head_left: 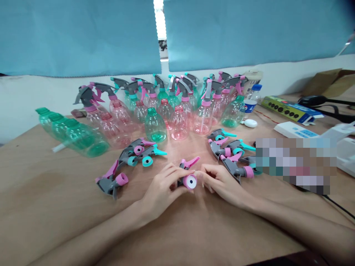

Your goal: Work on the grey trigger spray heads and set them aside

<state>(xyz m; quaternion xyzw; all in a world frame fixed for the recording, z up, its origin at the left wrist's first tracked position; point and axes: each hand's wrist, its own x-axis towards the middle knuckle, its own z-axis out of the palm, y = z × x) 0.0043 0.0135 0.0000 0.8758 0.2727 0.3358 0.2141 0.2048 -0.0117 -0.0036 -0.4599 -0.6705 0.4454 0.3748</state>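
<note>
My left hand [163,184] is closed around a grey-and-pink trigger spray head [191,181], whose pink collar points toward me and shows a white disc with a dark centre hole. Just right of that collar is my right hand [219,181], fingers pinched together; whatever they hold, if anything, is hidden. Loose spray heads lie on both sides: a pink-collared one [109,181] and a turquoise-collared one [146,157] to the left, and another pink-collared one [237,168] beside my right hand.
Behind the hands stand several pink and green bottles, such as a green open-necked bottle [155,127] and a pink bottle with a sprayer [203,118]. Green bottles [80,136] lie at the left. A yellow-green box [288,109], a white oval object [250,123] and a power strip [294,131] sit right.
</note>
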